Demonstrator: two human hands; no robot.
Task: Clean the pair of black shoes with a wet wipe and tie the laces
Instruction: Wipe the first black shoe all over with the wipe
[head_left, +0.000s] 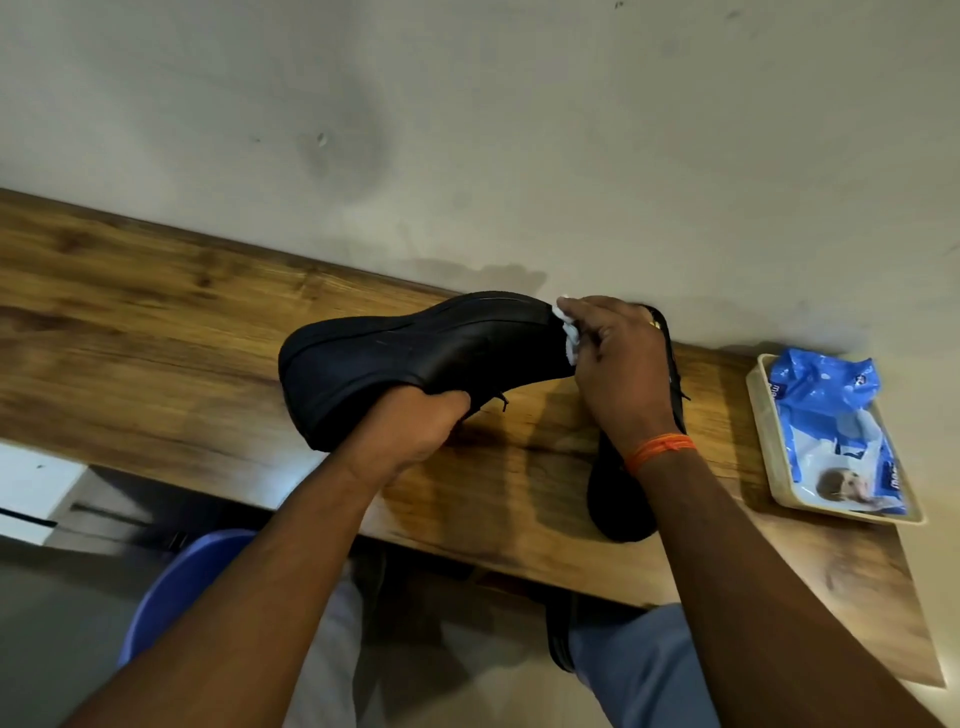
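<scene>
Left hand (415, 426) fingers grip shoe (410, 353) (raised off tabletop (156, 312)); right hand (618, 364) fingers pinch wipe (569, 332) against it.

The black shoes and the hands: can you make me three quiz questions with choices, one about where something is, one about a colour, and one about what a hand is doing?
1. Where is the blue wet-wipe packet?
A. In the beige tray at the table's right end
B. On the floor
C. Inside a shoe

2. What colour is the thread band on the right wrist?
A. Green
B. Orange
C. White

3. What is the right hand doing?
A. Hanging empty
B. Tying a lace
C. Pressing a white wet wipe to the lifted black shoe

Answers: 1 A, the packet lies inside the tray on the wooden table. 2 B, the band shows bright orange. 3 C, the wipe sits between the fingers and the shoe, which the left hand holds up; the second black shoe lies on the table.
</scene>
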